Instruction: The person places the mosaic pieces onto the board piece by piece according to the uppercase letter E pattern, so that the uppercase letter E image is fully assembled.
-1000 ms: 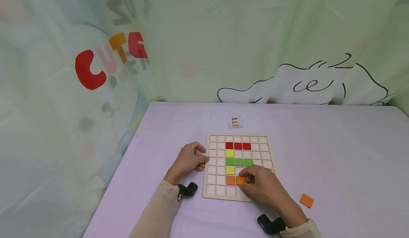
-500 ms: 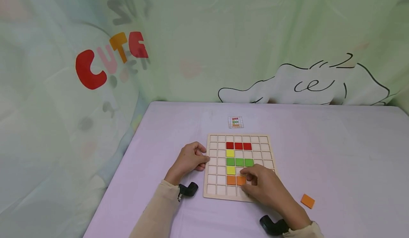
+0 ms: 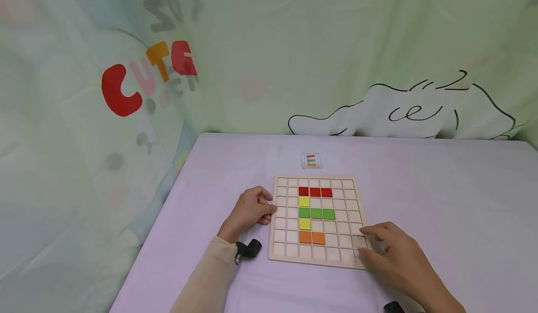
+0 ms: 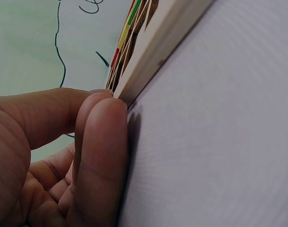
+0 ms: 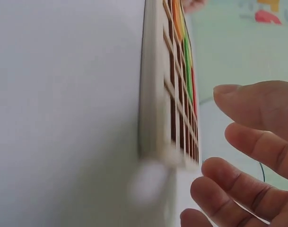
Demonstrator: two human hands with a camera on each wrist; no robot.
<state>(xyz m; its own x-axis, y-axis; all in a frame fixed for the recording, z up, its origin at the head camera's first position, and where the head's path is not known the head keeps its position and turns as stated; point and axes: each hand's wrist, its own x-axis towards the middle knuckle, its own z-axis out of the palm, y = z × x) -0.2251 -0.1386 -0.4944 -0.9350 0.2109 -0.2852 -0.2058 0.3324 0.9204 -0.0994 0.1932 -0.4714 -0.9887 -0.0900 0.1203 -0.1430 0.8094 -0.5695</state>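
A square wooden grid board [image 3: 317, 260] lies on the table with coloured tiles in its cells. A row of red tiles [image 3: 315, 192], a row of green tiles [image 3: 316, 213], single yellow tiles [image 3: 304, 224] and two orange tiles [image 3: 318, 238] sit in it. My left hand [image 3: 249, 210] pinches the board's left edge between thumb and fingers; its fingertips [image 4: 106, 127] meet the edge in the left wrist view. Over the board's lower right edge hovers my right hand [image 3: 399, 257], thumb and fingers apart, nothing between them. In the right wrist view its fingers [image 5: 229, 177] are spread beside the board.
A small printed card [image 3: 311, 160] with a coloured grid pattern lies behind the board. The table [image 3: 454, 187] has a pale lilac cover and meets a green printed curtain [image 3: 252, 46] at the back.
My right hand has let go of the second orange tile, which stays in its cell, and moved right with fingers parted. It now hides the spot where a loose orange tile lay. Left hand unmoved.
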